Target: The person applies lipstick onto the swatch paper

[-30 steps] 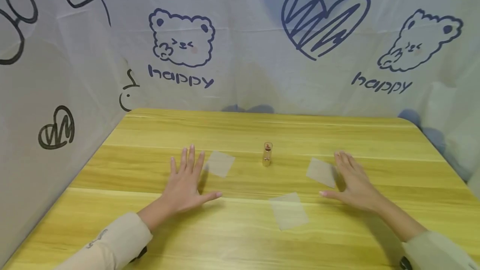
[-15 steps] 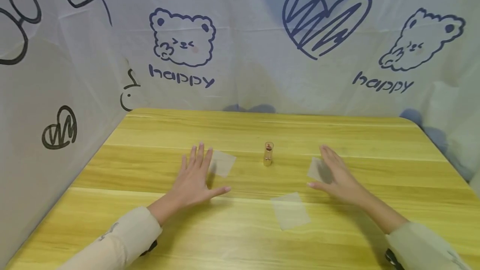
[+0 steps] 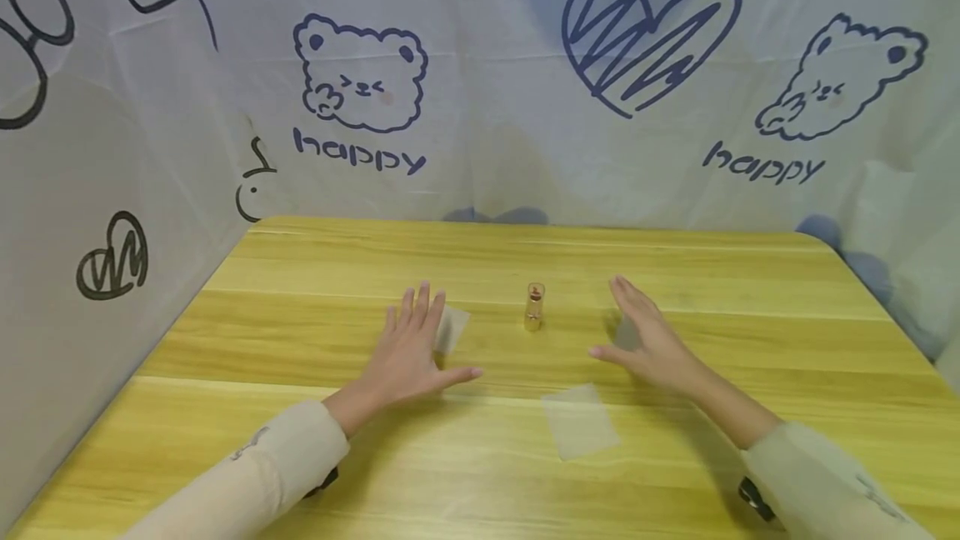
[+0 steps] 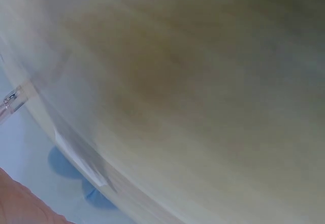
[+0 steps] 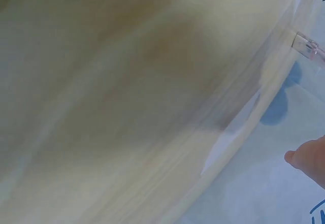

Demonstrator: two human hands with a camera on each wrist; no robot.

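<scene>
- Both hands have just come inward over the yellow wood-grain surface, narrowing the gap to the slim gold-coloured tube with a clear top.
- That tube, unmoved and seemingly upright, stands between the hands, near the middle of the surface.
- The left hand lies between 8 and 9 o'clock from the tube, its fingers straight and spread, its thumb out towards 3 o'clock; it has hold of nothing.
- The right hand lies between 3 and 4 o'clock, its fingers extended close together, its thumb well apart from them; it also holds nothing.
- The shift now puts the left hand partly over the pale translucent square at the left and the right hand over most of the matching square at the right.
- A third pale translucent square lies uncovered at about 5 o'clock from the tube, where it was.
- For the work, this means a closer approach from both sides, with no contact on the tube made.
</scene>
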